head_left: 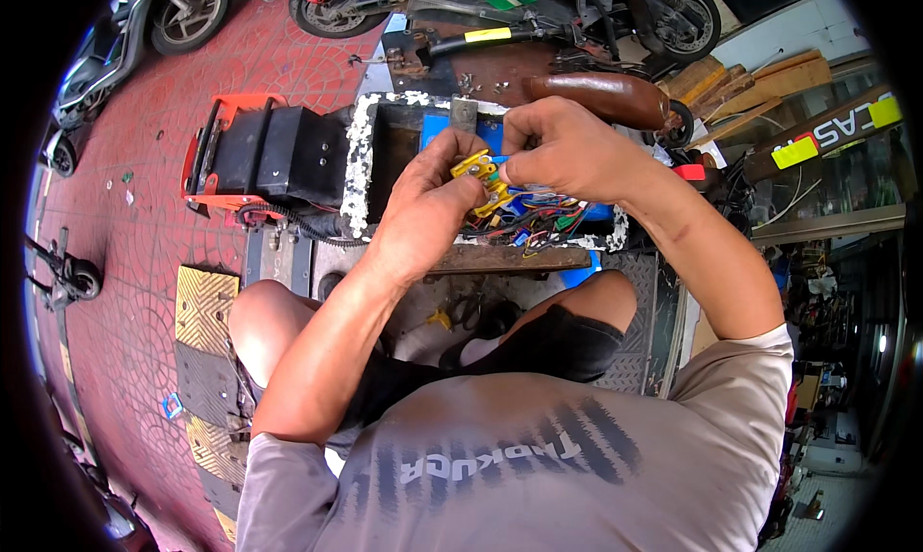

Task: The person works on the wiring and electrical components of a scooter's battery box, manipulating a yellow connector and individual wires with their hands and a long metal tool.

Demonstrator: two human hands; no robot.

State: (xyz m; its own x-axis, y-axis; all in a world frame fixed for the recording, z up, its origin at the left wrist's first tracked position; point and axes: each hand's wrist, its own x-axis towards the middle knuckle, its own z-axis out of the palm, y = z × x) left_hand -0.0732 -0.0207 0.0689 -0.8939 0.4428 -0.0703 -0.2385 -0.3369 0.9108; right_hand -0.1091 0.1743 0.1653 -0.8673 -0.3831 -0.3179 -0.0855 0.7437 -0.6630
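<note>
My left hand (423,211) is closed, thumb against fingers, around a yellow plastic piece (471,163) with round metal spots that look like screws or contacts. My right hand (567,153) meets it from the other side in a pinch, its fingertips at the yellow piece beside a bit of green. Whatever is between those fingertips is too small to make out. Both hands are over an open black compartment (358,167) whose rim is covered in flaky white material. Inside, a tangle of coloured wires (553,215) lies beneath my hands, along with blue blocks (436,127).
Left of the compartment is a black casing (293,150) with an orange-red frame (223,191). A brown seat (606,98) and loose screws lie beyond. Wood pieces (760,90) are at the right. Motorcycles (192,13) stand on red paving. A yellow-black ramp (207,307) is at my left.
</note>
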